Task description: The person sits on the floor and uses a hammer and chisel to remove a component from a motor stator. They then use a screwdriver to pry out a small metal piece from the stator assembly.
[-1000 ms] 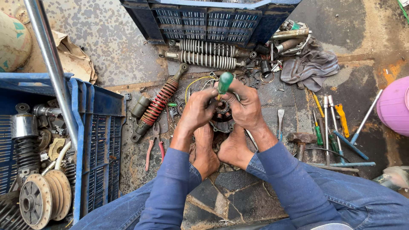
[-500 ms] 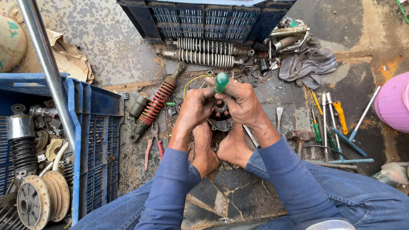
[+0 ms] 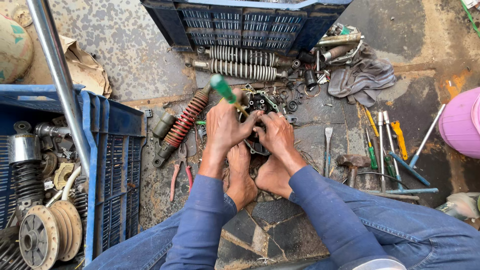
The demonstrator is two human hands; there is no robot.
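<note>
My left hand (image 3: 224,126) is closed around the shaft of a green-handled screwdriver (image 3: 223,90), whose handle leans up and to the left. Its tip goes down into a small dark metal part (image 3: 256,146) on the ground. My right hand (image 3: 276,134) presses on that part from the right, fingers curled over it. My two bare feet (image 3: 240,175) clamp the part from below. Both sleeves are blue.
A red-spring shock absorber (image 3: 181,125) and red-handled pliers (image 3: 176,176) lie left of my hands. Two grey-spring shocks (image 3: 240,70) rest by a blue crate (image 3: 245,20). Screwdrivers, a chisel (image 3: 328,145) and a hammer (image 3: 352,162) lie right. A parts-filled blue crate (image 3: 107,165) and a metal pole (image 3: 60,80) stand left.
The screwdriver handle has tipped from nearly upright between the hands over to the left. Both hands have shifted a little lower onto the part.
</note>
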